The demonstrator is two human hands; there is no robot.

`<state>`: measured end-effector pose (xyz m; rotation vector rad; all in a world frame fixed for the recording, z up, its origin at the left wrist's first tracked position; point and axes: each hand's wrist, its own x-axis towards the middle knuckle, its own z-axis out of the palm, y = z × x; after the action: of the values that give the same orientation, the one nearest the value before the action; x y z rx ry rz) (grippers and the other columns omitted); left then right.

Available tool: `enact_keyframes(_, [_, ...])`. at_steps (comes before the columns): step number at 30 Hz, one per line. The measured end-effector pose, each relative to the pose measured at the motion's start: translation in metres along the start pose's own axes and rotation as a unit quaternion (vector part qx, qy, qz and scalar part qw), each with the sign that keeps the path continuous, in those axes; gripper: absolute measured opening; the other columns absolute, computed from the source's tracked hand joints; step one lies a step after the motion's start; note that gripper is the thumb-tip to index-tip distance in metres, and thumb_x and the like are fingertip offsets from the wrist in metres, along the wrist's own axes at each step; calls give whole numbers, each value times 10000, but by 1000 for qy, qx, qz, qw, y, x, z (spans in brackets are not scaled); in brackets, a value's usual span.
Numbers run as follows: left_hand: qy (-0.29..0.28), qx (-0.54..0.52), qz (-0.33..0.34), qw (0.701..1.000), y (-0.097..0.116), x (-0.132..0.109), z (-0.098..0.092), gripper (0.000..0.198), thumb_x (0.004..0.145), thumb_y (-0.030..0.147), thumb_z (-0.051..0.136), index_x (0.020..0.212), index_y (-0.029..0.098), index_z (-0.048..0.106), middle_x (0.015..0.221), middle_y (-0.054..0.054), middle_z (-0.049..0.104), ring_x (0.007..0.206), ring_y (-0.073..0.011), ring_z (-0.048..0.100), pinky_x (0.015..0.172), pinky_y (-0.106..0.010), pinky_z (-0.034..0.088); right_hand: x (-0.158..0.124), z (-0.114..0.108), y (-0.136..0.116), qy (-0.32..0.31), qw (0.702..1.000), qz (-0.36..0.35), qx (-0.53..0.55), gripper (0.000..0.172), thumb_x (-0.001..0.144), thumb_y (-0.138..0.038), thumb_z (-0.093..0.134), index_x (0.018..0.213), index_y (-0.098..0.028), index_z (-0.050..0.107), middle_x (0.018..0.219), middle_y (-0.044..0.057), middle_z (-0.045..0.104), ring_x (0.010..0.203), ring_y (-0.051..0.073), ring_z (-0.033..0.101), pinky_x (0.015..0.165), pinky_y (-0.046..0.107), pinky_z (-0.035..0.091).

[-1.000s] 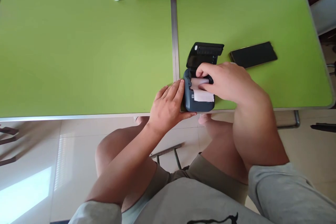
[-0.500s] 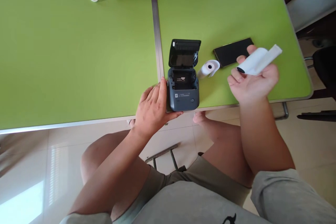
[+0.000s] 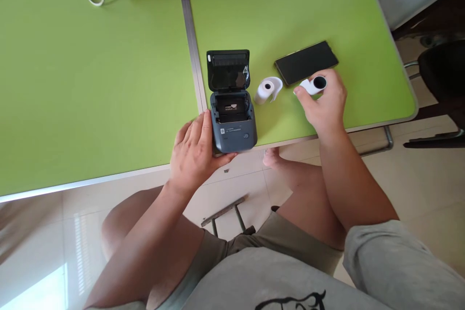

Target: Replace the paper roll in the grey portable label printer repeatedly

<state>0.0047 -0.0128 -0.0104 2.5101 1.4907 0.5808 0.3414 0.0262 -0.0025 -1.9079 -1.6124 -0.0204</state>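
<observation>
The left hand point(image 3: 191, 155) lies against the printer point(image 3: 234, 139), its four fingers extended close together and the index fingertip touching the printer's left side. Its thumb is spread wide from them, reaching along the printer's front bottom edge by the table point(image 3: 109, 82) rim. The hand is open around that corner rather than clamped.

The right hand point(image 3: 327, 106) is closed on the held roll point(image 3: 311, 88), pinching it between thumb and curled fingers; the thumb tip presses near the paper's loose end, and the roll's dark round end faces up.

The printer sits upright near the table's front edge, lid point(image 3: 228, 70) raised, its bay exposed. Just right of it rests the loose roll point(image 3: 264, 93), its paper end curling out. The phone point(image 3: 307, 62) lies just beyond the right hand.
</observation>
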Motion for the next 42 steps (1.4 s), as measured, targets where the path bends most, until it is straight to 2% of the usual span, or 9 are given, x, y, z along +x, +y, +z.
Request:
enact_keyframes(5, [12,-1,10,1000,0,-1,0,1143,887,935,405,1644,79,360,1510,-245,619,1390,-376,617,1193,-485,455,0,-4,7,-7,1000,16,-1,548,881,-304,674,1387,-269,468,1281,150,701,1209,339,683,1053,542,530])
enact_keyframes(9, [19,5,14,1000,1,-1,1,1119,909,898,440,1641,57,353,1497,-253,626,1394,-373,614,1204,-478,447,-6,-14,-38,74,995,-71,-21,458,941,-295,609,1377,-218,492,1416,245,610,1403,372,567,1198,567,437])
enact_keyframes(12, [10,8,12,1000,2,-2,1,1105,907,871,502,1652,72,336,1518,-244,613,1403,-374,608,1216,-480,435,-10,-9,-77,-17,989,-146,-26,456,982,-322,547,1429,-259,488,1453,201,577,1434,362,549,1170,603,477])
enact_keyframes(15, [4,5,15,1000,2,-2,0,1134,887,853,567,1654,56,319,1532,-253,599,1412,-380,599,1221,-482,428,-8,7,-89,-92,980,-176,4,497,965,-291,590,1452,-247,502,1527,201,514,1495,360,490,1185,588,488])
enact_keyframes(24, [-8,27,40,999,3,-3,-5,1091,891,733,687,1629,18,319,1526,-261,600,1438,-362,583,1235,-448,410,-5,43,-43,-73,984,-116,116,647,814,-359,833,1370,-310,507,1168,84,675,1105,334,701,1014,627,585])
enact_keyframes(29, [-8,35,39,999,3,-2,-3,1104,884,719,706,1629,6,312,1531,-268,591,1432,-365,586,1236,-446,403,-10,46,-41,-7,981,-74,177,589,761,-439,861,1235,-284,548,1036,63,709,869,269,717,757,502,629])
enact_keyframes(33, [-16,29,36,999,3,-2,-3,1094,902,720,677,1642,13,290,1543,-272,578,1436,-376,578,1232,-476,408,-7,30,-61,36,957,-148,248,395,862,-476,765,1164,-298,583,1058,59,707,881,247,721,743,459,626])
enact_keyframes(37, [6,29,50,998,3,-3,-3,1052,944,731,608,1606,-39,332,1504,-291,600,1411,-375,595,1216,-474,419,-7,7,-98,-37,929,-275,244,372,953,-406,668,1316,-348,617,1206,60,734,1083,292,726,924,527,622])
enact_keyframes(42, [19,29,55,998,4,-3,-2,1050,948,744,588,1589,-56,358,1488,-299,610,1397,-374,607,1206,-467,423,-10,7,-114,-154,938,-257,174,340,947,-255,657,1277,-324,618,1242,55,753,1126,306,727,1024,551,588])
